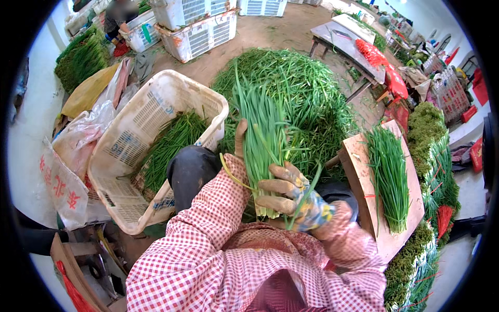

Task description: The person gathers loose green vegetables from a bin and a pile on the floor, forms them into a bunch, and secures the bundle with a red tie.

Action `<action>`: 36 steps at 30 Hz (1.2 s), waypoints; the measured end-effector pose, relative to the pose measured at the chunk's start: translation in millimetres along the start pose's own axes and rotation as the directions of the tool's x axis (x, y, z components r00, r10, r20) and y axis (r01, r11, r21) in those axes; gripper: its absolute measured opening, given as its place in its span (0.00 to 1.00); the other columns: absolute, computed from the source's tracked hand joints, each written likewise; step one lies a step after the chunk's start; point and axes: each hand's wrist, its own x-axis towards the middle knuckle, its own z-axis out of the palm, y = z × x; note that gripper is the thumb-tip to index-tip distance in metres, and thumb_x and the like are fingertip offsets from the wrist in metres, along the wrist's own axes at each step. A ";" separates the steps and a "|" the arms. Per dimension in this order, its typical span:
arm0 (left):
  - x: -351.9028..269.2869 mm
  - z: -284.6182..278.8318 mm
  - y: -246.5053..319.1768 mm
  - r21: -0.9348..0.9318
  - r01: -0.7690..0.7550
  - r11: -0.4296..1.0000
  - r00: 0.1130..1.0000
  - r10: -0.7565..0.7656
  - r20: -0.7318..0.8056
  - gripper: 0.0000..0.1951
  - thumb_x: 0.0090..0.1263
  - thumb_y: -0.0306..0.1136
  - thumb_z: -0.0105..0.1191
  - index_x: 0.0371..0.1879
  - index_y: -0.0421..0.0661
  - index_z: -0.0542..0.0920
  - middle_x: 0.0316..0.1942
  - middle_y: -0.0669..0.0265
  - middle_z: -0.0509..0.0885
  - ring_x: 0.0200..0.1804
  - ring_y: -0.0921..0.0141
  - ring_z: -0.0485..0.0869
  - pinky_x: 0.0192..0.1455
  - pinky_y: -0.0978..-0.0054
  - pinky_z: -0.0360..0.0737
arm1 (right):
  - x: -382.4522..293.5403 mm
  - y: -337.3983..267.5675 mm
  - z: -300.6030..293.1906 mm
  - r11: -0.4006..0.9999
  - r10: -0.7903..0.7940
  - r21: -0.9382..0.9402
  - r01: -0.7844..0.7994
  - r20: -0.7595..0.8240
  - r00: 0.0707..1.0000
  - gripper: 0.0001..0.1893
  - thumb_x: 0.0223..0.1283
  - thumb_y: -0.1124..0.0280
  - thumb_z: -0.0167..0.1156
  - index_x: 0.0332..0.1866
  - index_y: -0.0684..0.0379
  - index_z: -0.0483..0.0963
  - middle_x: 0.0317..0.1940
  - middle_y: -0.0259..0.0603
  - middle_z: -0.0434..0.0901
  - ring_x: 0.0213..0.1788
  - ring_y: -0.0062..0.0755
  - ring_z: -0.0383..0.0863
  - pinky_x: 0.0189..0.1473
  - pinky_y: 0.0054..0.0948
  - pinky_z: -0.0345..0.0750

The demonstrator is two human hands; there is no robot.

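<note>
A bunch of green garlic chives [259, 121] stands in front of my chest, leaf tips pointing away and pale stem ends towards me. My left hand [241, 140], in a soiled glove, holds its left side; the thumb shows and the other fingers are hidden behind the leaves. Curled over the lower stems from the right is my right hand [292, 195], in a patterned glove with dirty fingertips. A loose green leaf [304, 202] lies across that hand. One yellowed leaf [234, 175] bends out over my left sleeve. Beyond the bunch spreads a large heap of chives [308, 82].
At my left a white plastic crate [156, 84] contains more chives. On my right, a tied bunch [390, 179] lies on a tilted wooden board [409, 230], beside stacked bunches [440, 167]. Ahead are stacked crates [195, 35], a table [331, 33] and another person [117, 23].
</note>
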 end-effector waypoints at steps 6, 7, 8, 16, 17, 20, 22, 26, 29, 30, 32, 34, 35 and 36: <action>-6.5 -9.9 25.7 0.313 0.060 0.948 0.990 -0.017 -0.137 0.40 0.63 0.57 0.64 0.66 0.38 0.71 0.57 0.49 0.81 0.54 0.56 0.84 0.57 0.55 0.84 | 6.1 42.7 -133.5 0.522 0.603 0.255 -0.814 0.564 0.564 0.39 0.49 0.54 0.76 0.66 0.60 0.72 0.56 0.53 0.80 0.63 0.49 0.78 0.63 0.44 0.76; -3.3 -7.3 26.4 0.369 0.088 0.925 0.993 -0.053 -0.104 0.40 0.62 0.56 0.65 0.66 0.38 0.71 0.57 0.49 0.82 0.53 0.57 0.84 0.57 0.56 0.84 | 5.7 56.8 -139.2 0.317 0.826 0.248 -0.915 0.403 0.395 0.44 0.48 0.48 0.77 0.68 0.62 0.70 0.55 0.55 0.81 0.61 0.49 0.79 0.63 0.42 0.77; 1.3 -4.1 25.7 0.406 0.120 0.906 0.990 -0.081 -0.112 0.40 0.62 0.55 0.65 0.66 0.38 0.72 0.56 0.49 0.82 0.53 0.57 0.85 0.56 0.57 0.84 | 8.4 76.7 -143.8 0.475 0.837 0.157 -0.866 0.221 0.500 0.50 0.45 0.42 0.76 0.69 0.63 0.67 0.57 0.58 0.79 0.63 0.50 0.78 0.65 0.42 0.76; 47.0 21.6 -9.3 0.860 0.343 0.379 0.938 -0.086 -0.336 0.31 0.49 0.28 0.75 0.57 0.41 0.80 0.50 0.65 0.86 0.50 0.69 0.84 0.54 0.69 0.82 | 64.1 186.1 -67.7 0.588 0.738 0.410 -0.697 0.079 0.670 0.55 0.45 0.40 0.74 0.74 0.62 0.57 0.64 0.59 0.73 0.60 0.50 0.76 0.61 0.41 0.76; 50.3 24.8 -10.8 0.872 0.401 0.280 0.915 -0.070 -0.398 0.32 0.49 0.26 0.75 0.57 0.42 0.80 0.51 0.65 0.86 0.51 0.69 0.84 0.55 0.69 0.82 | 69.4 190.3 -59.5 0.577 0.752 0.437 -0.690 0.046 0.657 0.52 0.45 0.44 0.76 0.72 0.62 0.60 0.62 0.57 0.75 0.56 0.47 0.79 0.57 0.40 0.78; 60.4 35.2 -9.1 0.907 0.277 0.317 0.957 -0.171 -0.232 0.41 0.46 0.28 0.77 0.63 0.42 0.70 0.55 0.65 0.84 0.56 0.68 0.82 0.60 0.69 0.79 | 76.1 179.2 -48.8 0.731 0.602 0.494 -0.471 -0.141 0.786 0.42 0.57 0.52 0.70 0.73 0.60 0.60 0.62 0.54 0.76 0.56 0.39 0.81 0.50 0.32 0.82; 64.1 42.3 -4.3 0.906 0.308 0.291 0.936 -0.261 -0.235 0.49 0.43 0.31 0.80 0.68 0.44 0.64 0.56 0.65 0.82 0.56 0.70 0.81 0.60 0.69 0.79 | 77.5 157.8 -56.8 0.879 0.450 0.344 -0.331 -0.367 0.814 0.34 0.65 0.53 0.63 0.70 0.59 0.62 0.58 0.50 0.77 0.56 0.34 0.80 0.47 0.28 0.82; 58.1 52.9 1.4 0.851 0.348 0.392 0.875 -0.462 -0.144 0.41 0.44 0.27 0.76 0.63 0.43 0.74 0.53 0.65 0.84 0.54 0.73 0.81 0.57 0.70 0.80 | 100.3 111.4 -99.4 0.837 0.544 0.324 -0.440 -0.569 0.616 0.26 0.52 0.58 0.70 0.54 0.60 0.77 0.37 0.43 0.87 0.37 0.37 0.87 0.41 0.29 0.83; 39.0 55.7 4.2 0.924 0.315 0.216 0.873 -0.448 -0.193 0.36 0.43 0.28 0.75 0.59 0.40 0.80 0.51 0.65 0.86 0.49 0.70 0.84 0.56 0.69 0.81 | 109.4 106.2 -143.1 0.480 0.867 0.796 -0.367 -0.368 0.337 0.09 0.51 0.71 0.69 0.32 0.65 0.77 0.21 0.42 0.78 0.20 0.39 0.80 0.25 0.38 0.81; 30.1 56.0 6.4 0.913 0.367 0.181 0.868 -0.419 -0.266 0.37 0.42 0.29 0.73 0.60 0.40 0.79 0.51 0.63 0.86 0.48 0.68 0.84 0.56 0.67 0.81 | 114.4 103.1 -150.8 0.421 0.898 0.839 -0.345 -0.333 0.286 0.09 0.51 0.72 0.68 0.32 0.65 0.77 0.21 0.42 0.78 0.20 0.38 0.79 0.25 0.38 0.81; 15.8 53.5 5.4 0.818 0.386 0.427 0.903 -0.358 -0.238 0.37 0.43 0.29 0.70 0.60 0.39 0.79 0.50 0.60 0.86 0.48 0.66 0.85 0.55 0.68 0.81 | 116.1 109.1 -163.4 0.282 0.947 0.912 -0.299 -0.215 0.237 0.07 0.53 0.72 0.66 0.32 0.65 0.79 0.20 0.42 0.78 0.19 0.38 0.79 0.24 0.37 0.81; 8.2 48.6 2.3 0.671 0.452 0.587 0.883 -0.399 -0.246 0.47 0.45 0.27 0.71 0.71 0.40 0.66 0.56 0.56 0.82 0.56 0.61 0.83 0.62 0.60 0.80 | 116.4 114.6 -169.2 0.327 0.930 0.899 -0.291 -0.252 0.267 0.07 0.55 0.72 0.65 0.31 0.65 0.80 0.20 0.42 0.78 0.19 0.38 0.79 0.24 0.37 0.81; 4.8 45.4 -2.8 0.560 0.410 0.720 0.899 -0.422 -0.115 0.46 0.47 0.28 0.71 0.71 0.40 0.65 0.58 0.56 0.82 0.57 0.59 0.83 0.62 0.58 0.80 | 117.2 114.6 -170.0 0.349 0.920 0.892 -0.287 -0.268 0.286 0.07 0.55 0.72 0.64 0.30 0.65 0.80 0.20 0.42 0.78 0.19 0.38 0.78 0.24 0.37 0.80; 1.1 41.7 -11.3 0.441 0.374 0.816 0.914 -0.405 -0.026 0.46 0.49 0.30 0.72 0.72 0.39 0.64 0.59 0.55 0.81 0.57 0.58 0.83 0.63 0.57 0.80 | 117.9 114.7 -171.0 0.384 0.909 0.886 -0.259 -0.314 0.272 0.07 0.56 0.72 0.63 0.30 0.67 0.80 0.20 0.43 0.79 0.19 0.38 0.79 0.24 0.37 0.80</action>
